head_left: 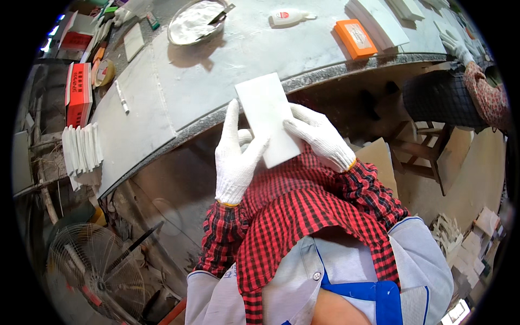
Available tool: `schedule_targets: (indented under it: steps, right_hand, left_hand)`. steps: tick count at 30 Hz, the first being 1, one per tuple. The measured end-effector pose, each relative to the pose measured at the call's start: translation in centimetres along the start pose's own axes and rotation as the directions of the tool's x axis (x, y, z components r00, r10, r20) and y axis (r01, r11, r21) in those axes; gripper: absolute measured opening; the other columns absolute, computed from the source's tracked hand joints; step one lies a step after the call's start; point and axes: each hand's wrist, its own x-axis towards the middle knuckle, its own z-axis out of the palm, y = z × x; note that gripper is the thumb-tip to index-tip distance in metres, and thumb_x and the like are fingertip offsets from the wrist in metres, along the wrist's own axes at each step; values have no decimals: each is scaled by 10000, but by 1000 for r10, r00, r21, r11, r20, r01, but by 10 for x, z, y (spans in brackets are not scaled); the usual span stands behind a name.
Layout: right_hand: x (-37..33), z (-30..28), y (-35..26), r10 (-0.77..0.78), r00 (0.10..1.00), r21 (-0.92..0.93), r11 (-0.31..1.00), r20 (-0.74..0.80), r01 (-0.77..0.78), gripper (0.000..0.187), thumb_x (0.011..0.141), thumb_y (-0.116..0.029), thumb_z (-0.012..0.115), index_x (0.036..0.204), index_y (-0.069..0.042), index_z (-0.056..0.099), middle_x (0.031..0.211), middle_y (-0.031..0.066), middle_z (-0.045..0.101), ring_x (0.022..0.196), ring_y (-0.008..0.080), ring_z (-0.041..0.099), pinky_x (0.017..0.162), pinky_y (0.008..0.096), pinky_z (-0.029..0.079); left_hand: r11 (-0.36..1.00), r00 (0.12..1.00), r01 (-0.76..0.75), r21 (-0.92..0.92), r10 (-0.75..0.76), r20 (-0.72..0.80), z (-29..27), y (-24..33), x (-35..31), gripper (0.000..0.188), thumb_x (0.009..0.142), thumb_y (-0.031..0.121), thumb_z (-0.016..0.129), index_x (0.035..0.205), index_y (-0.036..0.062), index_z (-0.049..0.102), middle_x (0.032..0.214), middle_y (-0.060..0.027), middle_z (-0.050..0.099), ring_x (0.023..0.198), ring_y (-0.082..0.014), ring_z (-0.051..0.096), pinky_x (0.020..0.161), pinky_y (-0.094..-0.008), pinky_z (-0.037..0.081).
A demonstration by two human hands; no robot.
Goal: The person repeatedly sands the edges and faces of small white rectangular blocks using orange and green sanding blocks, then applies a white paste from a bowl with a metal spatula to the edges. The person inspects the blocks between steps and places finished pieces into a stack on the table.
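- Left hand [235, 157]: gloved, index extended along the white tile [269, 120], thumb lapped over its left edge; appears to pinch it lightly.
- Tile: tilted, between both hands, upper end overlapping the near edge of the worktop [200, 81] in view. Judged risks: a forward swing could chip a corner there; a loosened pinch could let it slide and fall.
- Right hand [322, 136]: narrow hold, thumb on tile face; fingers partly hidden.
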Motion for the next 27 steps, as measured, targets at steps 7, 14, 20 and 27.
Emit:
schedule_targets:
  steps: [7,14,20,27]
  right_hand:
    - [-10,-3,-2,58,995,12,998,84,-59,516,1051,-165,590,1492,78,477,1412,141,615,1255,176,598,1079,330,477]
    - [-14,-8,10,58,993,139,988,102,-72,541,1043,-203,610,1495,64,478,1397,125,624,1250,169,602,1074,322,473]
    - [-17,1,8,82,996,144,986,36,-87,557,1020,-204,651,1485,55,487,1373,108,633,1196,149,621,1024,306,496]
    - [0,26,36,114,993,115,987,-2,-113,476,978,-131,700,1388,24,515,1175,90,668,992,123,646,851,286,546]
  left_hand:
    - [994,993,-84,70,89,-75,-13,2,21,877,893,128,757,1619,-12,284,869,-91,725,778,-105,675,747,-267,552]
    - [981,995,-94,172,97,-6,-15,18,34,803,875,171,800,1569,20,427,829,-46,699,748,-79,636,697,-242,520]
    - [999,998,-49,17,50,-31,-13,10,40,686,911,169,779,1516,5,500,854,-36,704,777,-75,638,716,-236,512]
    - [993,991,-58,-102,45,-126,-11,5,33,514,988,77,670,1474,-23,538,1197,-140,718,1012,-148,689,878,-289,561]
